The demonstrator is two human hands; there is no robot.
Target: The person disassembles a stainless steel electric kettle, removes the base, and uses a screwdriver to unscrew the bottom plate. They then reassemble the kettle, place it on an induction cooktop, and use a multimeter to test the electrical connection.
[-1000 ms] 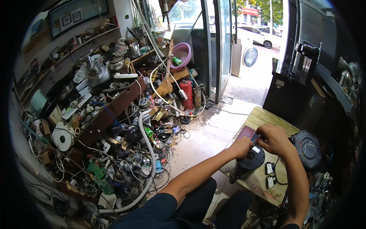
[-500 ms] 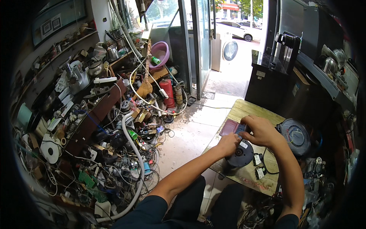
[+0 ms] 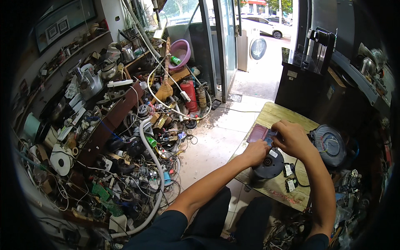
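My left hand (image 3: 256, 152) and my right hand (image 3: 293, 140) meet above the low wooden table (image 3: 291, 112). Between their closed fingers is a small bluish, see-through piece (image 3: 271, 136) that looks like a plastic bag; the fingers hide part of it. Just beyond them lies a flat dark-red case or box (image 3: 257, 133). A round black motor-like unit (image 3: 268, 168) with a hub in its top stands under my left hand. Two small black parts with white labels, a nearer one (image 3: 291, 184) and a farther one (image 3: 288, 169), lie to its right beside a black cable.
A round grey appliance part (image 3: 328, 145) sits by the table's right edge. Piled parts and cables (image 3: 125, 166) cover the left side, with a grey hose (image 3: 156, 166) along them. A red fire extinguisher (image 3: 190, 96) and a purple basin (image 3: 180, 54) stand near the doorway. A tall black cabinet (image 3: 298, 89) is beyond the table.
The whole view has shifted slightly, so the scene sits farther right. My hands stay together over the table, with the fingers of my right hand slightly changed in position.
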